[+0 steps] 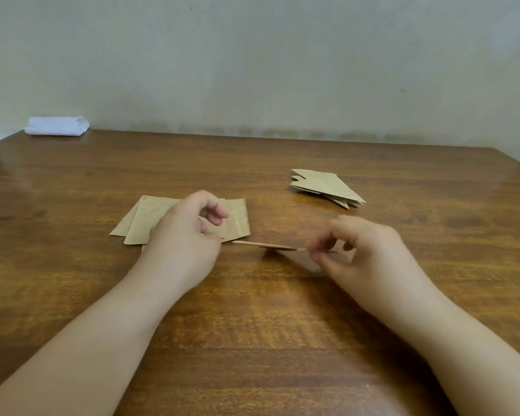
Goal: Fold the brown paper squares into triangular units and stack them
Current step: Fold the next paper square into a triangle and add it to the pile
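Observation:
A loose pile of flat brown paper squares (141, 223) lies on the wooden table (252, 340), left of centre. My left hand (186, 232) hovers over the pile's near right part with loosely curled fingers and hides some of it. One brown sheet (267, 245) floats just above the table, seen edge-on as a thin line with its shadow below. My right hand (364, 247) pinches the sheet's right end between thumb and fingertips. The sheet's left end stops just short of my left hand. A stack of folded triangular units (324, 186) rests farther back on the right.
A folded white cloth or tissue pack (56, 126) sits at the table's far left corner against the pale wall. The table's right edge runs off at the far right. Bare wood lies between me and the papers.

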The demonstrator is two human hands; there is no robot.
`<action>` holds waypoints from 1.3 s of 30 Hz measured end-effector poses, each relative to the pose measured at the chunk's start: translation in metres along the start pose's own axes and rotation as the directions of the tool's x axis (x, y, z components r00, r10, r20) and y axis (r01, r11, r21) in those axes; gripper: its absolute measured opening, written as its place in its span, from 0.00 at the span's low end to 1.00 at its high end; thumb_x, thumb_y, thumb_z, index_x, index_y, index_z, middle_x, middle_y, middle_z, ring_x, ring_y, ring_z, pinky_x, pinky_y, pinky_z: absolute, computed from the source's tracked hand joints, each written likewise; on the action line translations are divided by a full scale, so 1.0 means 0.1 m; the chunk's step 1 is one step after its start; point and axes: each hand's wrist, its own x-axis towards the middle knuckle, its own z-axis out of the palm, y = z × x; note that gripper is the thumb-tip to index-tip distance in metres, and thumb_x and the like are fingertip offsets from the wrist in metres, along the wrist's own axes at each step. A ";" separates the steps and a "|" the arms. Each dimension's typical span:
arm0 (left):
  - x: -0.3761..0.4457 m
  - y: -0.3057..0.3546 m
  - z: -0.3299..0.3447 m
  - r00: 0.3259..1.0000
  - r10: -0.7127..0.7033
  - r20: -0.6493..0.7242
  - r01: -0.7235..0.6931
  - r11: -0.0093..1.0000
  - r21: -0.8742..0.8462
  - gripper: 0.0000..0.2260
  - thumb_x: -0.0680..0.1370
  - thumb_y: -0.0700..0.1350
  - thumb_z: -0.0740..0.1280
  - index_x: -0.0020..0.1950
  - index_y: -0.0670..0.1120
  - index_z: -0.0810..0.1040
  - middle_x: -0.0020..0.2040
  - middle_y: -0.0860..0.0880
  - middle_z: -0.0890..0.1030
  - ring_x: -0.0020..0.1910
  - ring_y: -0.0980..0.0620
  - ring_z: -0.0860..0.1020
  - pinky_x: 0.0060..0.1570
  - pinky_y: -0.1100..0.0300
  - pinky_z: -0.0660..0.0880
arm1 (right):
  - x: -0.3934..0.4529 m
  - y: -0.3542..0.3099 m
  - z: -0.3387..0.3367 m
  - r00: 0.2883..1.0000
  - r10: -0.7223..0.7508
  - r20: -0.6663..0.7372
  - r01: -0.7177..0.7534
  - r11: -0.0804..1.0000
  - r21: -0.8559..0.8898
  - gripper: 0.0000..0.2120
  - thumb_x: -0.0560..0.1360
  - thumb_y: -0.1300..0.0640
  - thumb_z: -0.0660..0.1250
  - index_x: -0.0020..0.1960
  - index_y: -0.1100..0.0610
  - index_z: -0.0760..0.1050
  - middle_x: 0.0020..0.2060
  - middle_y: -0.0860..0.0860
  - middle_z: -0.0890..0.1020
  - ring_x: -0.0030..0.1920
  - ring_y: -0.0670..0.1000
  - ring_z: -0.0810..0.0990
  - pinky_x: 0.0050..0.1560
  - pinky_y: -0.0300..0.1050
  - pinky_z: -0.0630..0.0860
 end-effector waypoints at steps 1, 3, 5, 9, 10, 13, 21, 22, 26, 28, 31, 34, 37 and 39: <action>-0.01 0.01 -0.01 1.000 0.000 0.005 0.000 1.000 -0.021 0.16 0.75 0.33 0.62 0.41 0.56 0.77 0.40 0.55 0.77 0.34 0.56 0.73 0.33 0.63 0.69 | 0.00 0.01 0.01 0.993 -0.063 0.097 0.070 0.995 -0.069 0.09 0.70 0.62 0.72 0.42 0.48 0.80 0.39 0.42 0.79 0.43 0.40 0.75 0.47 0.32 0.71; -0.03 0.06 -0.02 0.996 0.015 0.090 -0.011 0.999 -0.049 0.16 0.77 0.36 0.62 0.39 0.55 0.80 0.39 0.57 0.78 0.31 0.60 0.74 0.27 0.70 0.66 | -0.02 0.00 0.04 0.950 -0.120 0.288 0.166 0.976 -0.141 0.15 0.69 0.67 0.67 0.45 0.46 0.80 0.41 0.41 0.76 0.46 0.42 0.72 0.52 0.38 0.70; -0.08 0.10 0.00 0.972 0.053 0.229 -0.048 0.998 -0.030 0.12 0.77 0.40 0.64 0.40 0.56 0.82 0.43 0.57 0.81 0.39 0.59 0.78 0.30 0.73 0.67 | -0.02 -0.03 0.03 0.920 -0.107 0.376 0.176 0.973 -0.152 0.18 0.69 0.66 0.63 0.48 0.44 0.79 0.43 0.39 0.75 0.47 0.39 0.70 0.54 0.35 0.67; -0.18 0.14 0.08 0.893 0.110 0.437 -0.155 0.986 0.068 0.04 0.75 0.51 0.68 0.41 0.58 0.80 0.47 0.60 0.79 0.52 0.62 0.73 0.55 0.63 0.70 | -0.03 -0.05 0.00 0.932 -0.070 0.356 0.086 0.996 -0.031 0.06 0.72 0.56 0.66 0.44 0.46 0.79 0.41 0.41 0.77 0.46 0.39 0.74 0.47 0.31 0.71; -0.20 0.15 0.11 0.879 0.122 0.462 -0.190 0.976 0.103 0.02 0.74 0.53 0.68 0.41 0.58 0.80 0.47 0.61 0.78 0.53 0.64 0.70 0.59 0.60 0.66 | -0.02 -0.06 0.00 0.935 -0.051 0.351 0.059 0.998 -0.011 0.03 0.72 0.54 0.68 0.42 0.47 0.80 0.39 0.41 0.78 0.44 0.40 0.75 0.45 0.32 0.72; -0.24 0.17 0.16 0.854 0.131 0.503 -0.255 0.949 0.187 0.07 0.71 0.58 0.69 0.43 0.56 0.77 0.50 0.61 0.74 0.53 0.65 0.63 0.60 0.59 0.55 | -0.04 -0.08 0.03 0.933 0.005 0.361 -0.021 0.999 0.041 0.03 0.69 0.50 0.72 0.39 0.47 0.79 0.35 0.43 0.79 0.40 0.40 0.76 0.41 0.33 0.73; -0.23 0.18 0.02 0.777 0.082 0.624 -0.268 0.940 0.211 0.09 0.71 0.56 0.71 0.50 0.61 0.76 0.54 0.64 0.68 0.57 0.60 0.61 0.58 0.62 0.55 | -0.04 -0.12 0.06 0.869 0.072 0.490 -0.107 0.993 0.044 0.09 0.66 0.42 0.72 0.38 0.46 0.78 0.38 0.42 0.74 0.47 0.41 0.70 0.57 0.41 0.66; -0.22 0.16 0.00 0.757 0.083 0.648 -0.283 0.935 0.211 0.10 0.71 0.56 0.71 0.50 0.63 0.76 0.54 0.65 0.68 0.58 0.60 0.61 0.60 0.61 0.57 | -0.04 -0.12 0.05 0.860 0.082 0.503 -0.112 0.993 0.031 0.09 0.66 0.42 0.72 0.38 0.46 0.78 0.40 0.43 0.73 0.49 0.40 0.69 0.57 0.42 0.65; -0.16 0.13 -0.06 0.684 0.076 0.726 -0.309 0.931 0.194 0.12 0.71 0.56 0.71 0.50 0.69 0.73 0.55 0.69 0.67 0.62 0.57 0.64 0.68 0.53 0.61 | -0.02 -0.09 0.01 0.846 0.161 0.509 -0.187 0.982 0.000 0.08 0.66 0.44 0.73 0.38 0.47 0.79 0.42 0.43 0.75 0.49 0.41 0.69 0.63 0.49 0.66; -0.13 0.10 -0.11 0.665 0.089 0.742 -0.321 0.931 0.176 0.12 0.72 0.53 0.71 0.50 0.69 0.74 0.55 0.70 0.66 0.63 0.60 0.63 0.68 0.54 0.60 | -0.02 -0.06 -0.01 0.828 0.208 0.521 -0.242 0.970 -0.002 0.07 0.66 0.45 0.74 0.39 0.47 0.80 0.39 0.33 0.77 0.48 0.37 0.66 0.66 0.56 0.65; -0.09 0.06 -0.19 0.651 0.087 0.754 -0.319 0.933 0.168 0.13 0.73 0.52 0.72 0.51 0.68 0.75 0.54 0.72 0.65 0.63 0.67 0.60 0.66 0.59 0.60 | -0.01 -0.04 -0.06 0.810 0.268 0.521 -0.283 0.958 -0.053 0.07 0.66 0.45 0.75 0.39 0.46 0.81 0.38 0.32 0.76 0.43 0.35 0.67 0.63 0.55 0.66; -0.07 0.04 -0.22 0.614 0.090 0.784 -0.376 0.907 0.191 0.15 0.73 0.53 0.71 0.53 0.71 0.71 0.55 0.73 0.63 0.64 0.65 0.60 0.68 0.54 0.62 | 0.01 -0.04 -0.12 0.806 0.308 0.505 -0.293 0.950 -0.111 0.07 0.65 0.44 0.75 0.38 0.46 0.81 0.41 0.40 0.75 0.44 0.41 0.72 0.57 0.49 0.69; -0.07 0.04 -0.24 0.596 0.084 0.798 -0.402 0.892 0.206 0.17 0.73 0.54 0.70 0.54 0.74 0.68 0.55 0.74 0.61 0.65 0.63 0.60 0.68 0.52 0.62 | 0.01 -0.03 -0.18 0.787 0.329 0.522 -0.300 0.943 -0.142 0.07 0.65 0.44 0.75 0.38 0.46 0.81 0.41 0.42 0.77 0.42 0.43 0.76 0.50 0.45 0.73; -0.06 0.03 -0.24 0.597 0.090 0.797 -0.404 0.893 0.201 0.17 0.74 0.54 0.70 0.54 0.73 0.68 0.56 0.74 0.62 0.66 0.63 0.60 0.69 0.53 0.61 | 0.02 -0.01 -0.23 0.772 0.342 0.536 -0.310 0.938 -0.152 0.07 0.67 0.46 0.75 0.39 0.48 0.82 0.41 0.45 0.81 0.41 0.46 0.79 0.44 0.44 0.77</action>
